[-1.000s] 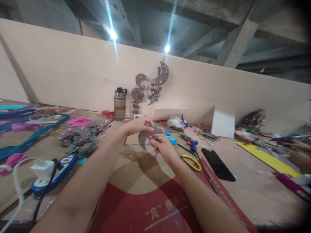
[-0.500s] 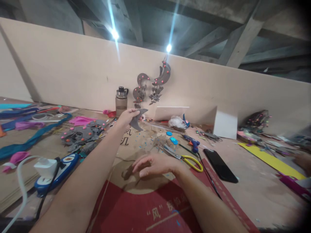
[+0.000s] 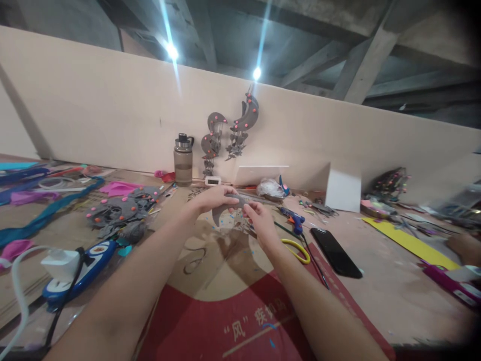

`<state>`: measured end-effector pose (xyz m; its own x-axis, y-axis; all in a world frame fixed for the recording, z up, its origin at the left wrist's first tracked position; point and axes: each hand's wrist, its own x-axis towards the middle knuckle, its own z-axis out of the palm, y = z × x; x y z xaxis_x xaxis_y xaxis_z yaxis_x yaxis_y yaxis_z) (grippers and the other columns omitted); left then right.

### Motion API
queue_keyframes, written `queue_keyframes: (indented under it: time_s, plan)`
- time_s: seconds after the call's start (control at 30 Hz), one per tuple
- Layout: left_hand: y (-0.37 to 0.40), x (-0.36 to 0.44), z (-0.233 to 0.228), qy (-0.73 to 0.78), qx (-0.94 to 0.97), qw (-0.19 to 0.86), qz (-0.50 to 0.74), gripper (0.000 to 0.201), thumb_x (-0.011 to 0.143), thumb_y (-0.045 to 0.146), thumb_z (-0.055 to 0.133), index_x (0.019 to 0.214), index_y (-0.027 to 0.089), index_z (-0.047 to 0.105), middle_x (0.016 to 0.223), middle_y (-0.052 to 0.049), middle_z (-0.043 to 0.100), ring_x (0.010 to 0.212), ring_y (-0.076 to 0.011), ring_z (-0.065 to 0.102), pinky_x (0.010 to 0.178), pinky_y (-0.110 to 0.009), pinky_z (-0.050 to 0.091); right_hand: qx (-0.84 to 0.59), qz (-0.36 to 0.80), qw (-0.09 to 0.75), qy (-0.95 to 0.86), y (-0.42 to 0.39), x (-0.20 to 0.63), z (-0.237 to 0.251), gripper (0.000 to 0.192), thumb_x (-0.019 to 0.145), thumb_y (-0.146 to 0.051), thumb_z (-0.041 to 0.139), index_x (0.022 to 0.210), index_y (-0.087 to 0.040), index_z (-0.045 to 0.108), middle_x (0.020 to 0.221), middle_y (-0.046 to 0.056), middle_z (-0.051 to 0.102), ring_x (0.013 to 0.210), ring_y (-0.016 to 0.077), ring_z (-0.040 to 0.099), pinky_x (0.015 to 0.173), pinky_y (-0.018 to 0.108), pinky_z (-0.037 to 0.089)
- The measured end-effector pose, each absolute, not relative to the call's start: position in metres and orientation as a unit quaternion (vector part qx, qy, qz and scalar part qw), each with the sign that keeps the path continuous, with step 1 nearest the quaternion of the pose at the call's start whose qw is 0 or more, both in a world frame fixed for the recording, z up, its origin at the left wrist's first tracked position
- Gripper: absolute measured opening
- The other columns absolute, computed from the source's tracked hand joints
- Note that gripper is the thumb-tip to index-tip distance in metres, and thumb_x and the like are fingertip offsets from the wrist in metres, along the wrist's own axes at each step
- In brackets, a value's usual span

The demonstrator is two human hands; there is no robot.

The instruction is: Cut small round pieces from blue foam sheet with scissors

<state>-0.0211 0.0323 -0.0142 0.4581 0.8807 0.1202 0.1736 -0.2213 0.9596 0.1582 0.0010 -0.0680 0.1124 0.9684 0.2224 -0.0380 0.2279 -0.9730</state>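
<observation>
Right hand (image 3: 259,220) pinches the right end of the grey felt crescent (image 3: 225,209), held above the table (image 3: 376,291); left hand (image 3: 215,196) pinches its top edge (both grips closed). Yellow-handled scissors (image 3: 296,249) lie nearby; water bottle (image 3: 184,160) stands behind.

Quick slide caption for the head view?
Both hands hold a grey felt crescent above the cluttered craft table.

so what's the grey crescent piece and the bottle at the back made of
The grey crescent piece, held in both hands, looks like matte felt or craft foam: thin, flat, no shine. The bottle seems smoky translucent plastic, since light passes through its body, with a dark lid.
</observation>
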Motion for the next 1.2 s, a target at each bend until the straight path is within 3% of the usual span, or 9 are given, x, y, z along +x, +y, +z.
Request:
queue_keyframes:
  time_s: [0.13,0.3,0.53,0.8,0.97,1.03,1.1,1.2]
  plan:
    - [0.031,-0.019,-0.015,0.357,0.688,0.539,0.33,0.035,0.069,0.039,0.079,0.09,0.014,0.068,0.078,-0.007,0.071,0.062,-0.0152,0.064,0.054,-0.023,0.047,-0.447,0.43,0.608,-0.496,0.002,0.164,-0.064,0.03,0.064,-0.045,0.072,0.069,-0.017,0.064,0.061,-0.001,0.062,0.058,0.0131,0.053,0.056,0.025,0.038]
    - [0.036,-0.021,-0.018,0.309,0.656,0.597,0.344,0.039,0.068,0.041,0.081,0.087,0.01,0.068,0.077,-0.008,0.07,0.063,-0.0139,0.063,0.055,-0.024,0.046,-0.437,0.426,0.651,-0.452,0.004,0.172,-0.058,0.032,0.064,-0.048,0.07,0.074,-0.018,0.064,0.065,0.0,0.065,0.059,0.0131,0.054,0.054,0.024,0.039]
    - [0.048,-0.027,-0.027,0.322,0.632,0.584,0.395,0.033,0.069,0.036,0.08,0.086,0.01,0.068,0.072,-0.005,0.068,0.056,-0.0106,0.058,0.051,-0.022,0.041,-0.394,0.479,0.636,-0.459,0.002,0.167,-0.057,0.033,0.063,-0.043,0.07,0.085,-0.019,0.069,0.074,0.002,0.072,0.062,0.0149,0.06,0.057,0.027,0.048]
    - [0.055,-0.042,-0.059,0.305,0.586,0.667,0.345,0.047,0.069,0.05,0.08,0.095,0.012,0.067,0.084,-0.009,0.072,0.07,-0.0171,0.067,0.064,-0.028,0.052,-0.416,0.467,0.647,-0.437,0.009,0.169,-0.066,0.028,0.062,-0.037,0.072,0.08,-0.018,0.068,0.066,0.003,0.071,0.055,0.0148,0.059,0.05,0.025,0.045]
    - [0.055,-0.031,-0.054,0.388,0.582,0.572,0.428,0.052,0.075,0.065,0.065,0.08,0.014,0.067,0.078,-0.009,0.071,0.065,-0.0147,0.065,0.056,-0.023,0.048,-0.413,0.404,0.717,-0.39,0.013,0.187,-0.053,0.031,0.068,-0.038,0.067,0.093,-0.019,0.063,0.082,0.003,0.074,0.064,0.0141,0.062,0.054,0.024,0.048]
    - [0.046,-0.021,-0.043,0.385,0.68,0.495,0.381,0.044,0.071,0.059,0.072,0.07,0.016,0.068,0.068,-0.004,0.068,0.057,-0.0119,0.06,0.049,-0.02,0.041,-0.41,0.388,0.733,-0.38,0.014,0.192,-0.049,0.03,0.069,-0.038,0.065,0.093,-0.019,0.062,0.085,0.004,0.073,0.064,0.0134,0.062,0.055,0.024,0.048]
    - [0.031,-0.006,-0.034,0.35,0.775,0.469,0.237,0.035,0.063,0.051,0.081,0.063,0.018,0.07,0.057,-0.002,0.064,0.05,-0.012,0.056,0.045,-0.02,0.038,-0.407,0.381,0.74,-0.376,0.014,0.195,-0.047,0.029,0.07,-0.038,0.064,0.091,-0.019,0.062,0.086,0.004,0.073,0.063,0.0126,0.061,0.054,0.023,0.046]
    - [0.004,0.021,-0.037,0.276,0.794,0.54,0.021,0.028,0.064,0.049,0.081,0.068,0.023,0.074,0.065,-0.006,0.07,0.055,-0.0178,0.063,0.048,-0.025,0.048,-0.402,0.382,0.74,-0.379,0.014,0.194,-0.047,0.028,0.069,-0.038,0.065,0.089,-0.019,0.063,0.083,0.003,0.073,0.061,0.0122,0.06,0.053,0.022,0.045]
